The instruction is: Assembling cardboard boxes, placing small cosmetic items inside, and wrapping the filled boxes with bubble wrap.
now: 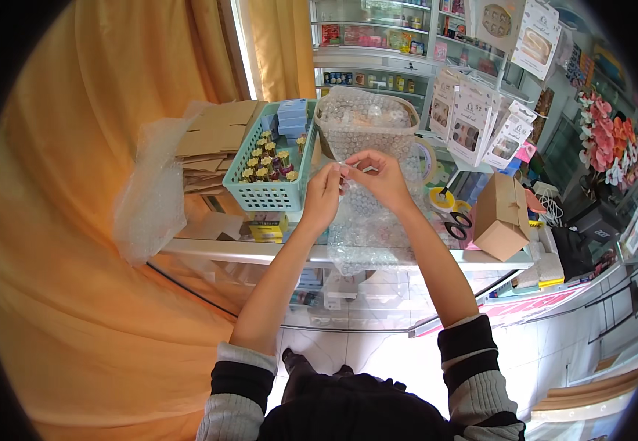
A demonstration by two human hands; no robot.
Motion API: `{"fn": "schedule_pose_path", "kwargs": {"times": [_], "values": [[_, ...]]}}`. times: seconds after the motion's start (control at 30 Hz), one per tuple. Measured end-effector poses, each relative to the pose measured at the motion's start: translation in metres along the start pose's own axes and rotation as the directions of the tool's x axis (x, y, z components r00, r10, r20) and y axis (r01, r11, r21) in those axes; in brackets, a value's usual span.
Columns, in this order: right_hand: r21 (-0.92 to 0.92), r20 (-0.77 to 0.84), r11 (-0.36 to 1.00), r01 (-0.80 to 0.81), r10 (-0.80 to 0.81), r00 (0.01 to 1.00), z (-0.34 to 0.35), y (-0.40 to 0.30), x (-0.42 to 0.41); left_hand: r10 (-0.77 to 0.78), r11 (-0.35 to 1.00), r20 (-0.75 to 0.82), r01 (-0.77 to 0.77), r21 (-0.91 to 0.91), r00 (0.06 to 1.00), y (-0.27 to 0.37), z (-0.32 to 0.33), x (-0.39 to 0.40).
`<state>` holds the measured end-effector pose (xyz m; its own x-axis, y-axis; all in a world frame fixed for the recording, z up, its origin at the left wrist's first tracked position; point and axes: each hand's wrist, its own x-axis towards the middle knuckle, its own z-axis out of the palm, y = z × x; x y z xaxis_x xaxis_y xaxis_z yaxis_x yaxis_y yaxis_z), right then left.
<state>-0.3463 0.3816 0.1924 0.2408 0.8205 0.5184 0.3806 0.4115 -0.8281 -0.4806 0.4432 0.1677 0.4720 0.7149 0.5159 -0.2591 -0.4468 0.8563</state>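
Note:
My left hand (323, 194) and my right hand (380, 179) meet above the glass counter, fingertips pinched together. Between them is a small clear piece of plastic (344, 165), mostly hidden by the fingers; whether it is tape or film I cannot tell. Under and behind the hands, a long sheet of bubble wrap (374, 231) runs from a beige basket (414, 117) down over the counter's front edge. Left of my left hand stands a mint-green plastic basket (268, 194). It holds several small bottles with gold flower-shaped caps (263, 160) and light-blue boxes (292, 117).
Flattened cardboard (214, 129) and more bubble wrap (151, 193) lie at the left, by an orange curtain (76, 220). On the right are black-handled scissors (456, 225), yellow tape rolls (441, 198), a cardboard box (499, 215) and a rack of press-on nail packs (467, 116).

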Motion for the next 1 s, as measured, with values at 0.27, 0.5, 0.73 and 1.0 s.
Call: {"fn": "schedule_pose_path", "kwargs": {"times": [0.27, 0.5, 0.73, 1.0], "values": [[-0.023, -0.175, 0.999, 0.026, -0.030, 0.984, 0.002, -0.003, -0.001, -0.025, 0.995, 0.040, 0.021, 0.093, 0.999, 0.003, -0.003, 0.022], [-0.256, -0.162, 0.964, 0.075, -0.120, 0.979, 0.000, -0.001, -0.001, -0.082, 0.993, -0.022, 0.080, -0.087, 0.996, -0.013, -0.002, 0.024], [-0.295, -0.112, 0.930, 0.219, -0.261, 0.959, 0.001, -0.005, -0.004, -0.094, 0.985, 0.012, 0.095, -0.147, 0.995, 0.000, -0.004, 0.020], [0.063, -0.142, 0.997, 0.055, -0.045, 0.989, 0.004, -0.002, -0.001, -0.075, 0.992, 0.095, 0.084, -0.092, 0.993, 0.007, -0.005, 0.015]]}}
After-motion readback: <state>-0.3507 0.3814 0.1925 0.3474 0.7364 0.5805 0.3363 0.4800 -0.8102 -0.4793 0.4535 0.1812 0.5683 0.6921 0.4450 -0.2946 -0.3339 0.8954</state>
